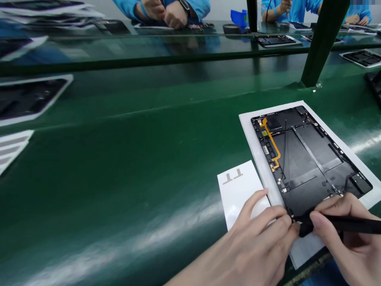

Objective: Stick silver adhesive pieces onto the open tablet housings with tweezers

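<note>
An opened tablet housing (pixel 309 155) lies at an angle on a white backing sheet (pixel 248 125), its dark inside facing up. An orange flex cable (pixel 272 143) runs along its left side, and a grey strip cable (pixel 312 155) crosses the middle. My left hand (pixel 262 242) is at the housing's near left corner, fingers bent and pressed together; whatever they pinch is hidden. My right hand (pixel 342 226) grips black tweezers (pixel 354 225), whose tip meets that corner beside my left fingertips. Partly under my left hand is a white card (pixel 238 190) with grey marks.
A green post (pixel 324 43) rises behind the housing. More housings on white sheets lie at the left (pixel 32 97) and on the far bench (pixel 276 41). Across it, co-workers in blue sleeves (pixel 196 10) work near a blue bin (pixel 239 18).
</note>
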Tool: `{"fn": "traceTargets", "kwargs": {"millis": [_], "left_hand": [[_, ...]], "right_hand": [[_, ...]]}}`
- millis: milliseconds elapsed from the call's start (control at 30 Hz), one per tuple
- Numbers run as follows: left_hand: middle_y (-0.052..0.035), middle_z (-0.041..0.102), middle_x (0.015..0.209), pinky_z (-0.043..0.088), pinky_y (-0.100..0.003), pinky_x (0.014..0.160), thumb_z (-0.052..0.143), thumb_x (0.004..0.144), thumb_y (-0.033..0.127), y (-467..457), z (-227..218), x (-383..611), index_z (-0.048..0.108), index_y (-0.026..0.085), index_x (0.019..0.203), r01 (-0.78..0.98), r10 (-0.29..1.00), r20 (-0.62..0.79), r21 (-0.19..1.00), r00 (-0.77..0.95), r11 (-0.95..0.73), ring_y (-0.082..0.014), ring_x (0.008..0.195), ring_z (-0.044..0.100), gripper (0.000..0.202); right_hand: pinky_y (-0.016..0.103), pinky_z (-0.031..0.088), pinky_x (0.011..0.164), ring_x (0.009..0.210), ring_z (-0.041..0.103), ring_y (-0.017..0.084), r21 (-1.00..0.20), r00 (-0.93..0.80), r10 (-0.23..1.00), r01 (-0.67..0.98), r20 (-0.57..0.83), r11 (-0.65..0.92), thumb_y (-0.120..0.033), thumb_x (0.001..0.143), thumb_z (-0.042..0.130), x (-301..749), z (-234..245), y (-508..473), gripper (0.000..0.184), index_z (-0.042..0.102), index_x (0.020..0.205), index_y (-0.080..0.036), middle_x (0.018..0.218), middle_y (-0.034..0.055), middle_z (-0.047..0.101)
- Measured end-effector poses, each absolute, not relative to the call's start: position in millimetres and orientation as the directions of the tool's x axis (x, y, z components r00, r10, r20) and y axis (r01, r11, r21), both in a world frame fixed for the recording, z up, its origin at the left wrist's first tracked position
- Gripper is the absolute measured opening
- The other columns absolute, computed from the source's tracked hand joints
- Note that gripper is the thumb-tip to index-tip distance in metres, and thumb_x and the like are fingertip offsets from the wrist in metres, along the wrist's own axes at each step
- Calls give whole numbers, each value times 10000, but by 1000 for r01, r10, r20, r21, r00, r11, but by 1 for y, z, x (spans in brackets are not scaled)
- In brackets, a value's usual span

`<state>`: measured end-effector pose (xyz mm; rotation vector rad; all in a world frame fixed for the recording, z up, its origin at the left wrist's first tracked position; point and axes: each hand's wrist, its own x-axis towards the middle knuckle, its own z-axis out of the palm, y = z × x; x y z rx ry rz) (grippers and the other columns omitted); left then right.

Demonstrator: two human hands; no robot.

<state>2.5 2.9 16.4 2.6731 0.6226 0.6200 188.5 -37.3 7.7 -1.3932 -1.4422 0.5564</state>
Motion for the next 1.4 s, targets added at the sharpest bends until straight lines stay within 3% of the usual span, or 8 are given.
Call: {"fn": "traceTargets", "kwargs": {"millis": [167,300,500,633,900,1100,1200,1400], "left_hand": [[-28,675,874,285,-389,1125,398,960,100,5,14,5,633,126,1082,328,480,358,408,801,-852,-155,947,607,265],[-27,659,869,352,-361,1050,400,964,133,10,7,4,632,149,1026,282,477,511,414,715,-865,-160,936,584,241],[-108,578,1122,431,-448,940,470,849,62,13,1,-2,613,170,1104,372,499,508,336,703,-866,-260,1098,473,312],[-104,539,1206,400,-514,968,488,831,67,10,-1,-2,621,199,1091,402,502,495,301,709,-865,-289,1164,428,320],[-91,561,1227,354,-517,1021,553,853,102,8,6,-1,637,207,1079,458,527,417,259,741,-850,-285,1195,425,263],[-89,575,1227,350,-508,1023,561,863,114,8,13,-2,640,207,1078,452,521,372,262,768,-853,-286,1199,435,247],[-84,585,1204,311,-500,1028,513,885,116,10,8,-1,637,197,1071,434,512,399,273,761,-859,-284,1198,440,238],[-87,645,1073,219,-429,1078,336,984,138,15,-2,-2,625,137,1084,291,431,459,346,777,-892,-222,1127,510,306]], "right_hand": [[187,450,425,494,550,117,-938,325,924,337,202,86,-274,832,674,179,9,-41,219,591,643,-198,589,-5,577],[205,426,437,459,496,102,-953,403,898,300,175,52,-265,846,668,175,11,-45,195,583,678,-210,593,-16,553],[218,346,390,433,447,100,-926,329,926,375,184,50,-274,857,639,181,12,-43,294,532,593,-205,513,-27,488],[205,343,394,435,440,94,-924,325,928,379,183,49,-283,852,635,183,11,-41,293,528,592,-201,508,-34,484],[194,431,442,482,499,111,-933,369,914,359,168,26,-288,847,652,175,9,-44,299,541,582,-204,530,-22,484],[198,377,334,444,532,122,-903,306,920,418,243,99,-280,852,650,181,1,-49,238,592,632,-210,586,20,597],[175,404,340,515,602,142,-860,187,927,466,326,208,-228,820,672,187,0,-48,196,608,636,-213,606,25,630],[207,406,428,538,547,129,-933,353,906,343,232,106,-311,839,672,177,-2,-52,241,586,638,-210,625,9,592]]}}
